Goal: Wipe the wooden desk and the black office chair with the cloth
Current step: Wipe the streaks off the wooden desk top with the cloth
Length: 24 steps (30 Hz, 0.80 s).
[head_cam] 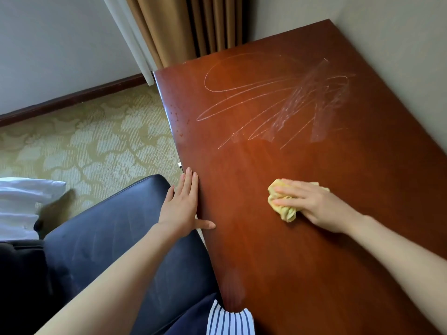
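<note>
Head view, wiping in progress. The right hand (314, 204) lies over a crumpled yellow cloth (286, 211), fingers spread across the wad and lightly curved round it, and presses it to the near middle of the desk (314, 274). The thumb is hidden, but the wad appears grasped rather than merely covered. The left hand (181, 209) is released and holds nothing: its straight fingers rest along the desk's left edge and its thumb lies on the top. The chair (108, 238) stands just beside that edge, below the left forearm, and looks not yet wiped, with faint pale streaks on its black surface. White scribbles (254, 102) and a cloudy smear (314, 105) cover the far part of the desk, well apart from the cloth, and brown specks (176, 117) dot the far left edge. Probable faults from here are as follows. The bunched cloth meets the wood over a small patch, so passes may leave unwiped bands between strokes. The long reach to the scribbles may lighten the pressure and only spread the smear. The specks at the rim are easily missed. A cloth loaded with residue could transfer it to the chair.
</note>
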Tool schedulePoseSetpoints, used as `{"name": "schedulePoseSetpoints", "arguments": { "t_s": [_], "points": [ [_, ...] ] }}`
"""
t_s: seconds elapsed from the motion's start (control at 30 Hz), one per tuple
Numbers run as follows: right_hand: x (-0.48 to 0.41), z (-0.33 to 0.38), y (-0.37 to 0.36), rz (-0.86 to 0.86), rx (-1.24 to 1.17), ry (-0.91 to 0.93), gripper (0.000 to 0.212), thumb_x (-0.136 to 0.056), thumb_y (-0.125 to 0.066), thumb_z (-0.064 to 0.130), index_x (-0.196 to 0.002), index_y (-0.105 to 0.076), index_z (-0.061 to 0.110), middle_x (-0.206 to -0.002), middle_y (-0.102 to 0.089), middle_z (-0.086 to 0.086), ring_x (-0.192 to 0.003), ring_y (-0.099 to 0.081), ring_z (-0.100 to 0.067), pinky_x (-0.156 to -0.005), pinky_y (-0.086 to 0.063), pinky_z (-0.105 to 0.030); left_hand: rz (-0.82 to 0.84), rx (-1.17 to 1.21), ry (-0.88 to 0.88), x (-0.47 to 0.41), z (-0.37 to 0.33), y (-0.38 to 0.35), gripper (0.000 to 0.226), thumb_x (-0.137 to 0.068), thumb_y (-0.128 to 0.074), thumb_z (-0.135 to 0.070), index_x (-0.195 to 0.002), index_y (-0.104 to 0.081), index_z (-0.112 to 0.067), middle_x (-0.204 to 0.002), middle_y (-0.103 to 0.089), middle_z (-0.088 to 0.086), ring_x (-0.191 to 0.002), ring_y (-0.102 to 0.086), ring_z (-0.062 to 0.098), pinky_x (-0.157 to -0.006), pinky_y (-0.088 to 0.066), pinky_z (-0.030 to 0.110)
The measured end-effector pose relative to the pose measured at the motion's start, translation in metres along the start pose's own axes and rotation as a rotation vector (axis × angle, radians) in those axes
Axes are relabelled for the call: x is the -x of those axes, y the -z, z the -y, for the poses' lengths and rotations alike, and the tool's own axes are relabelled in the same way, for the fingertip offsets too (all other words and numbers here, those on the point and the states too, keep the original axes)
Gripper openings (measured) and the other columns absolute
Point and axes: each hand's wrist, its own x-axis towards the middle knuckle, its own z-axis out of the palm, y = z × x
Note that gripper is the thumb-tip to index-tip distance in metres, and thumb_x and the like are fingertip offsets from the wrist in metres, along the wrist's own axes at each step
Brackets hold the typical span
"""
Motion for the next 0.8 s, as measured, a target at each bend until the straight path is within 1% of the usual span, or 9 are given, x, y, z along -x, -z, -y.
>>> {"name": "schedulePoseSetpoints", "arguments": {
  "t_s": [0.07, 0.13, 0.17, 0.3, 0.37, 0.43, 0.53, 0.67, 0.8],
  "points": [
    [-0.006, -0.021, 0.01, -0.038, 0.036, -0.107, 0.062, -0.079, -0.058, -0.017, -0.129, -0.058, 0.02, -0.144, -0.042, 0.002, -0.138, -0.03, -0.017, -0.113, -0.024, -0.037, -0.009, 0.018, -0.004, -0.001, 0.001, -0.001, 0.134, -0.066, -0.066, -0.07, -0.147, 0.021, -0.008, -0.155, 0.029, 0.008, -0.145, 0.021, 0.021, -0.119, -0.001, 0.038],
    [-0.018, -0.036, 0.017, -0.097, 0.04, -0.258, 0.064, -0.083, -0.051, -0.015, -0.134, -0.052, 0.024, -0.149, -0.037, 0.002, -0.141, -0.021, -0.013, -0.117, -0.01, -0.031, -0.014, 0.028, -0.013, 0.0, 0.001, -0.001, 0.134, -0.066, -0.066, -0.07, -0.147, 0.022, -0.008, -0.154, 0.03, 0.007, -0.144, 0.021, 0.02, -0.118, -0.001, 0.037],
    [-0.026, -0.042, 0.018, -0.141, 0.032, -0.337, 0.063, -0.085, -0.049, -0.014, -0.135, -0.051, 0.024, -0.15, -0.035, 0.001, -0.143, -0.019, -0.013, -0.118, -0.005, -0.03, -0.017, 0.027, -0.016, 0.0, 0.002, -0.002, 0.134, -0.066, -0.066, -0.07, -0.147, 0.022, -0.008, -0.154, 0.031, 0.007, -0.144, 0.022, 0.02, -0.118, -0.001, 0.036],
    [-0.075, -0.049, 0.015, -0.336, 0.004, -0.616, 0.055, -0.092, -0.043, -0.009, -0.138, -0.047, 0.02, -0.152, -0.034, -0.002, -0.145, -0.017, -0.022, -0.119, -0.004, -0.037, -0.031, 0.025, -0.016, -0.001, 0.003, -0.004, 0.134, -0.066, -0.065, -0.07, -0.146, 0.023, -0.009, -0.152, 0.034, 0.006, -0.144, 0.022, 0.02, -0.118, -0.001, 0.035],
    [-0.103, -0.043, 0.01, -0.42, -0.01, -0.733, 0.051, -0.095, -0.039, -0.004, -0.139, -0.046, 0.021, -0.152, -0.033, -0.002, -0.145, -0.015, -0.024, -0.118, -0.004, -0.037, -0.039, 0.035, -0.019, -0.001, 0.004, -0.005, 0.134, -0.066, -0.065, -0.07, -0.146, 0.024, -0.01, -0.147, 0.038, 0.003, -0.144, 0.022, 0.02, -0.118, 0.0, 0.035],
    [-0.128, -0.034, 0.004, -0.459, -0.024, -0.803, 0.051, -0.096, -0.039, -0.002, -0.139, -0.046, 0.023, -0.153, -0.031, -0.001, -0.145, -0.013, -0.025, -0.118, -0.004, -0.036, -0.034, 0.039, -0.018, -0.001, 0.005, -0.007, 0.134, -0.066, -0.064, -0.07, -0.146, 0.024, -0.01, -0.143, 0.04, 0.001, -0.144, 0.022, 0.019, -0.118, 0.0, 0.035],
    [-0.155, -0.011, -0.006, -0.449, -0.018, -0.777, 0.055, -0.095, -0.039, -0.002, -0.14, -0.044, 0.028, -0.155, -0.027, 0.003, -0.146, -0.01, -0.023, -0.119, -0.003, -0.036, -0.038, 0.037, -0.012, -0.002, 0.007, -0.007, 0.134, -0.065, -0.064, -0.071, -0.145, 0.025, -0.011, -0.144, 0.04, 0.0, -0.144, 0.023, 0.018, -0.118, 0.001, 0.034],
    [-0.169, 0.033, -0.027, -0.404, -0.04, -0.586, 0.06, -0.093, -0.036, -0.005, -0.14, -0.044, 0.032, -0.155, -0.025, 0.008, -0.146, -0.009, -0.022, -0.117, -0.002, -0.033, -0.034, 0.02, -0.011, -0.003, 0.008, -0.007, 0.135, -0.064, -0.063, -0.073, -0.146, 0.025, -0.011, -0.144, 0.039, 0.0, -0.142, 0.025, 0.016, -0.118, 0.0, 0.034],
    [-0.152, 0.074, -0.05, -0.348, -0.062, -0.375, 0.055, -0.095, -0.034, -0.001, -0.138, -0.047, 0.032, -0.154, -0.028, 0.009, -0.146, -0.011, -0.022, -0.116, -0.003, -0.031, -0.027, 0.014, -0.011, -0.002, 0.007, -0.006, 0.137, -0.063, -0.063, -0.075, -0.146, 0.024, -0.009, -0.147, 0.037, 0.004, -0.143, 0.022, 0.017, -0.118, -0.003, 0.034]
  ]
}}
